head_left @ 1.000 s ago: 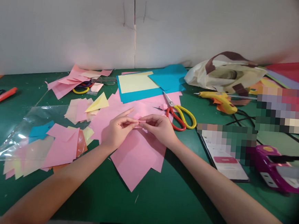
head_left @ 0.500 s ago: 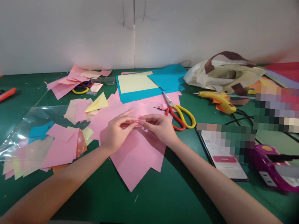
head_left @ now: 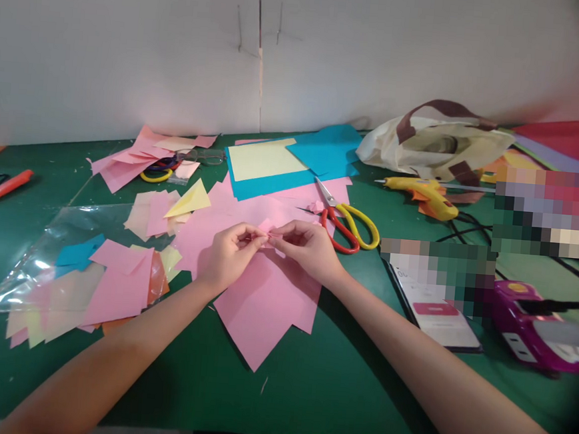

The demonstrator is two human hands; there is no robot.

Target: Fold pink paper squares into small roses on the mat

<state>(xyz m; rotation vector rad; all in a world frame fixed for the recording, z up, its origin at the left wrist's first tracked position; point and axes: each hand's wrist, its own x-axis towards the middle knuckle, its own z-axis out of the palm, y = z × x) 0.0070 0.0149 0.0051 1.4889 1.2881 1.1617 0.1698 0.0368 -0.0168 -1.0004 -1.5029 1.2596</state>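
Both my left hand (head_left: 231, 252) and my right hand (head_left: 309, 251) pinch a small piece of pink paper (head_left: 265, 227) between their fingertips. Most of that piece is hidden by my fingers. Just below my hands lie large pink paper sheets (head_left: 267, 309), spread on the green table. Scissors (head_left: 349, 225) with one red and one yellow handle rest right of my right hand, blades pointing away. Close to the blades sits a small crumpled or folded pink paper bit (head_left: 315, 207).
Left are a clear plastic bag (head_left: 23, 283) with coloured paper pieces and a red-handled tool (head_left: 8, 187). Blue sheets (head_left: 325, 149) lie behind. To the right are a yellow glue gun (head_left: 417, 188), a phone (head_left: 437, 315), a purple corded device (head_left: 526, 329) and a cloth bag (head_left: 385, 144).
My left fingers, partly stretched out before, have curled in around the small pink paper. My right hand has barely moved and keeps its pinch.
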